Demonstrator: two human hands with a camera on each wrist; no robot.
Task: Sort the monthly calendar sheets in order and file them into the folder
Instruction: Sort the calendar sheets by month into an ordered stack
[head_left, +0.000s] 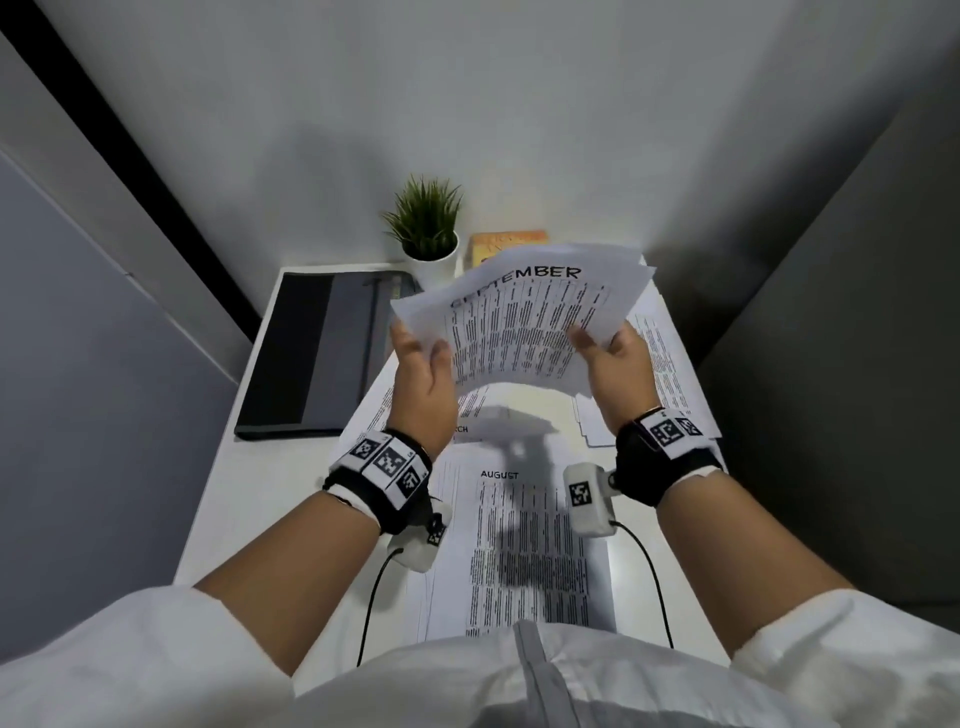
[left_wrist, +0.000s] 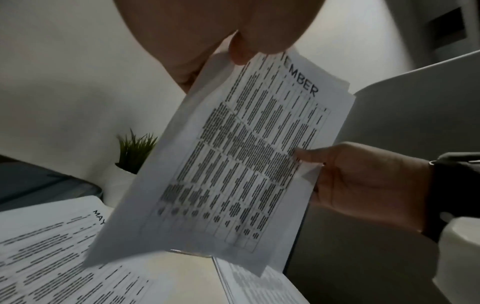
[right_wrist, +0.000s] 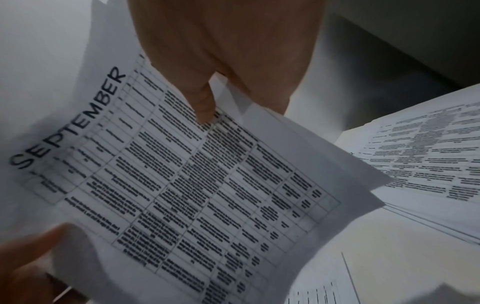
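Calendar sheets (head_left: 524, 317), a loose fanned bundle with SEPTEMBER on top, were held up above the desk (head_left: 260, 499) between both hands. Head view: left hand (head_left: 423, 387) pinched the bundle's left edge, right hand (head_left: 615, 364) its right edge, long axis running away from the person. AUGUST sheet (head_left: 524, 545) lay flat on the desk directly under the bundle, nearer the body; dark folder (head_left: 311, 358) sat closed to the left, closer to the left hand. Left wrist view: thumb curled over the sheet edge, MAY sheet (left_wrist: 52, 246) flat below. Right wrist view: right thumb pressed on the SEPTEMBER grid, fingers hidden behind the paper. Judged: sorting unfinished, nothing filed yet.
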